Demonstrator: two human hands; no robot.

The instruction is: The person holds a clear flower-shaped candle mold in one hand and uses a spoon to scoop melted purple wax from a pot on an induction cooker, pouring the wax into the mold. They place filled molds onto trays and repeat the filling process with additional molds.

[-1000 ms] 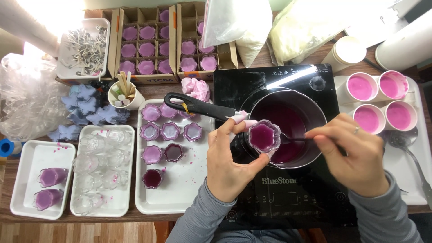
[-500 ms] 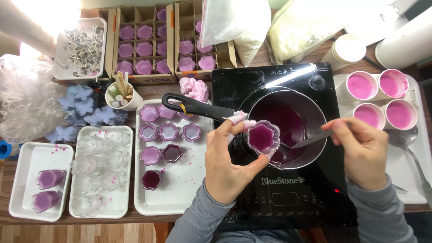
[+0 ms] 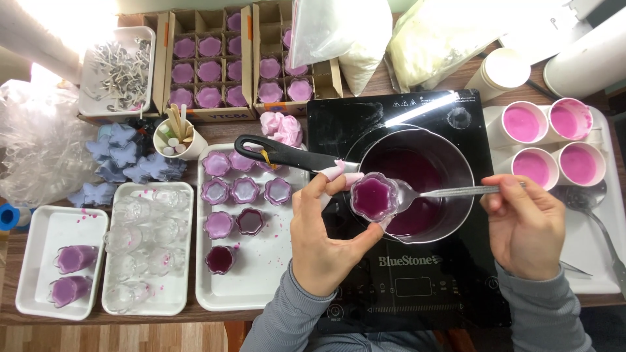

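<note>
My left hand point(image 3: 326, 238) holds a small clear flower-shaped cup point(image 3: 373, 197) filled with purple liquid, at the near left rim of a dark saucepan point(image 3: 450, 160) of purple liquid. The pan stands on a black induction hob point(image 3: 411, 274), its black handle point(image 3: 287, 155) pointing left. My right hand point(image 3: 525, 225) grips a metal spoon point(image 3: 450, 191) by its handle; the bowl of the spoon rests against the cup's right edge.
A white tray point(image 3: 261, 280) left of the hob carries several filled flower cups. Further left are a tray of empty clear cups point(image 3: 147, 248) and a tray with two purple cups point(image 3: 65, 274). Pink-filled white cups point(image 3: 554, 143) stand at the right, cardboard boxes of cups point(image 3: 215, 65) behind.
My right hand has drawn back to the right and brought the spoon's bowl up to the cup's rim. The cup has shifted slightly left and looks fuller.
</note>
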